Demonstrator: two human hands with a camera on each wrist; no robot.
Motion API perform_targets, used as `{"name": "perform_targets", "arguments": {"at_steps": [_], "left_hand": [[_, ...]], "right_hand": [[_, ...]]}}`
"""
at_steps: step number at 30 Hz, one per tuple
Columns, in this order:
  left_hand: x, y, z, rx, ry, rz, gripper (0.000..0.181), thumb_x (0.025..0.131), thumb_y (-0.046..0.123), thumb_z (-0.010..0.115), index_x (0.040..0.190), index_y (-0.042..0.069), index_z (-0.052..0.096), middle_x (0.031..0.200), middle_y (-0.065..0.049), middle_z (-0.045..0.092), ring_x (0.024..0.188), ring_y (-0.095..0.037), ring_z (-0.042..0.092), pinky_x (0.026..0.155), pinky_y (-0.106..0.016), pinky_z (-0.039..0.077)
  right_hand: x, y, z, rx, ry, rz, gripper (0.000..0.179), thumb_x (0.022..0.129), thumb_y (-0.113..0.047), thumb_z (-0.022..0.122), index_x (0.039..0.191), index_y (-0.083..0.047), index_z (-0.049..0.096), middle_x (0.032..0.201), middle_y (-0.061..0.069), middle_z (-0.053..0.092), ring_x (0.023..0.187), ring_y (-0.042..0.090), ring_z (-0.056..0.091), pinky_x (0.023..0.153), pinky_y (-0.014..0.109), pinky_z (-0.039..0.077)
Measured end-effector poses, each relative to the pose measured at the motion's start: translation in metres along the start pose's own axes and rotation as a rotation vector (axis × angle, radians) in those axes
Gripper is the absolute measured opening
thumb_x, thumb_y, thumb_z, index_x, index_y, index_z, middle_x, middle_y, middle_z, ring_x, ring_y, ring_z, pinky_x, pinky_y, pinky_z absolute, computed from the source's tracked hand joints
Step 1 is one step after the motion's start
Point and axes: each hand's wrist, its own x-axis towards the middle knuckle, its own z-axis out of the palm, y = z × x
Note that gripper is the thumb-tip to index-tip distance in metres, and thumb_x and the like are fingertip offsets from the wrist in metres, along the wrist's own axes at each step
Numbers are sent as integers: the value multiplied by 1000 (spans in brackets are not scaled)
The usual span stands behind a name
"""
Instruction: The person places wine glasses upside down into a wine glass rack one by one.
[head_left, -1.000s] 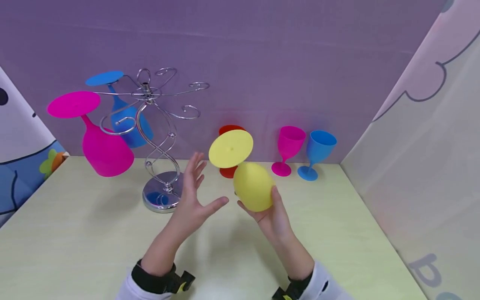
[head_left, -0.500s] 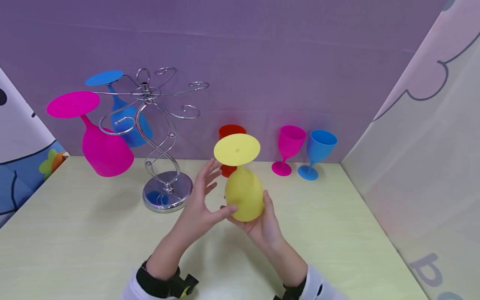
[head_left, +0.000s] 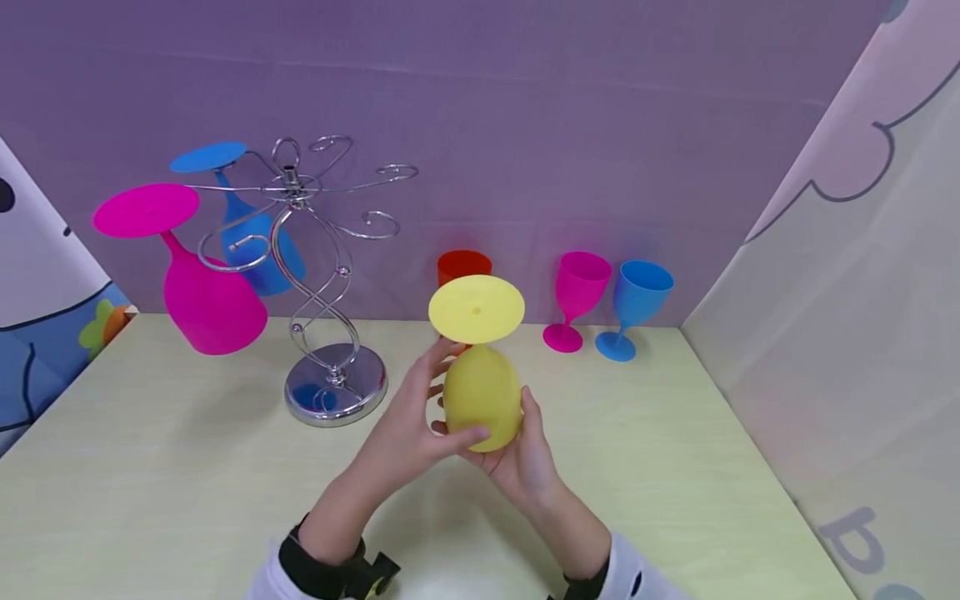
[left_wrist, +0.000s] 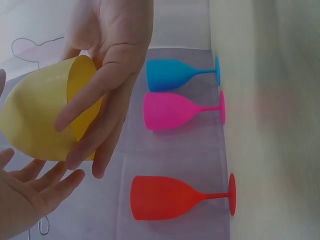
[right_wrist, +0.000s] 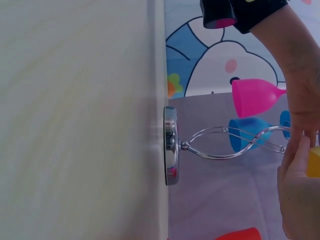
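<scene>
A yellow plastic goblet is held upside down above the table, its round foot uppermost. My right hand grips the bowl from the right and below; in the left wrist view its fingers lie across the open rim. My left hand is round the left side of the bowl, thumb across the front and fingers partly hidden behind. Left of the hands stands a chrome goblet rack with curled arms. A pink goblet and a blue goblet hang inverted from its left arms.
Along the table's back edge stand an upright red goblet, partly hidden by the yellow foot, a pink goblet and a blue goblet. A purple cloth hangs behind the table, with printed sheets at both sides.
The right hand has brought the yellow goblet left and slightly down, turning its foot more upright. My left hand has moved from apart, fingers spread, to holding the bowl.
</scene>
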Motion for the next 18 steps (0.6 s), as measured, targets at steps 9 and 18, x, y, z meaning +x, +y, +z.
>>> {"name": "perform_targets", "arguments": {"at_steps": [9, 18], "left_hand": [[-3, 3, 2, 63, -41, -105, 93, 69, 48, 75, 141, 28, 20, 137, 0, 33, 109, -19, 42, 79, -36, 52], [-3, 3, 4, 84, -28, -70, 94, 69, 47, 76, 142, 28, 20, 134, 0, 35, 105, -17, 44, 80, -34, 50]], "right_hand": [[-1, 3, 3, -37, 40, 24, 59, 96, -58, 16, 139, -18, 23, 125, 7, 47, 111, 25, 53, 89, 31, 48], [-3, 2, 5, -23, 39, 35, 59, 96, -57, 15, 138, -18, 24, 123, 6, 46, 110, 24, 53, 89, 29, 48]]}}
